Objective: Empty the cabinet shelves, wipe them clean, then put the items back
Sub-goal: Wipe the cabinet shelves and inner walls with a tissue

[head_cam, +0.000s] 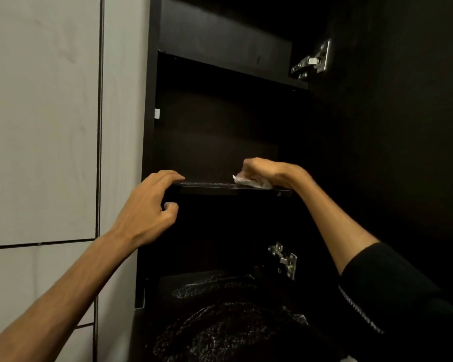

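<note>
The right hand point(266, 170) reaches in with the wrist bent, fingers curled round a white cloth point(251, 182) pressed on the middle shelf point(220, 188); the left hand point(152, 202) rests its fingertips on that shelf's front-left edge, fingers loosely bent, holding nothing. The cabinet point(220, 131) is dark — metal hinges point(313, 61) on its right, grey tiled wall point(42, 126) to its left; dark shiny bags point(220, 330) lie below.

Dim overall. Light falls on the pale tiled wall point(42, 126); the dark wooden cabinet interior point(220, 131) sinks into shadow. Slight softness, edges bowed by wide-angle distortion.
</note>
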